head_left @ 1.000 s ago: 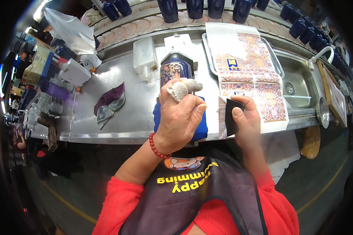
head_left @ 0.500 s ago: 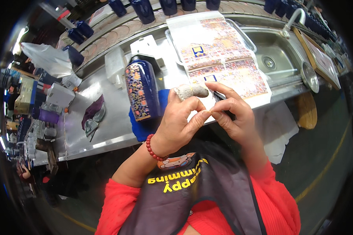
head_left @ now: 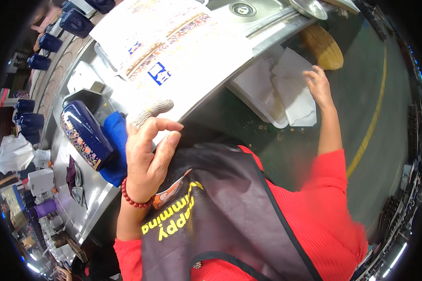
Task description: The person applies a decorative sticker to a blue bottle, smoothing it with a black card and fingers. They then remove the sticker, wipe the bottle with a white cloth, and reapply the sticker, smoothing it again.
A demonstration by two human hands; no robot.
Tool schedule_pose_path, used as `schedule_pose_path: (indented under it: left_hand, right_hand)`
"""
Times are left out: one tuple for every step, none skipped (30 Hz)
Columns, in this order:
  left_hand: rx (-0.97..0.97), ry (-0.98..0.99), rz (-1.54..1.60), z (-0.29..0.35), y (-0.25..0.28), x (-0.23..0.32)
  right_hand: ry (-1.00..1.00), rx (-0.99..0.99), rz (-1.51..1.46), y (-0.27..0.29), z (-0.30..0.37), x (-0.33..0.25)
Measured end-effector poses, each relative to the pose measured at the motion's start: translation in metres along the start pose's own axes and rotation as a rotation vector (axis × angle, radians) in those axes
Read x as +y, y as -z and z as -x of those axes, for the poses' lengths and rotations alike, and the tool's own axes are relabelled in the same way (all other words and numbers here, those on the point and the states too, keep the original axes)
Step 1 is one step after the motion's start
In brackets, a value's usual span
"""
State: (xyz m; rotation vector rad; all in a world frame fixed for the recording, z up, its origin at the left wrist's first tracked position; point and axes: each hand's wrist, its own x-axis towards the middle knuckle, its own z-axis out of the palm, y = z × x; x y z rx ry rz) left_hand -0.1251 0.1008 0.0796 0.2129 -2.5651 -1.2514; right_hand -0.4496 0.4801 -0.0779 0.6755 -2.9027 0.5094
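My left hand (head_left: 147,152), with a red bead bracelet (head_left: 135,201) at the wrist, is raised by the table's front edge. Its thumb and index finger curve toward each other with a narrow gap between the tips. A grey-white knitted finger sleeve (head_left: 151,112), apparently worn on another finger, sticks out beyond the index finger. Just left of this hand, a dark blue bottle (head_left: 86,131) with a floral pattern lies tilted on a blue cloth (head_left: 117,150). My right hand (head_left: 320,86) reaches far right, fingers loosely bent and apart, beside white papers (head_left: 293,86) below the table.
Floral-printed sheets (head_left: 187,51) cover much of the metal table (head_left: 79,201). A sink (head_left: 241,11) and a metal bowl (head_left: 309,7) are at the far edge. Beneath the table stand a white container (head_left: 255,91) and a wooden board (head_left: 323,47). Several blue bottles (head_left: 75,21) line the upper left.
My hands have parted: the right has swung out to the right, over the floor side, while the left stays near the table edge. The view has turned toward the right.
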Motion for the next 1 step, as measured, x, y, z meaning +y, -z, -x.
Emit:
schedule_pose_path:
  left_hand:
    - [0.018, -0.068, -0.09, 0.0019, 0.0005, 0.0012]
  right_hand:
    - [-0.066, 0.014, -0.009, -0.026, -0.0021, 0.0395]
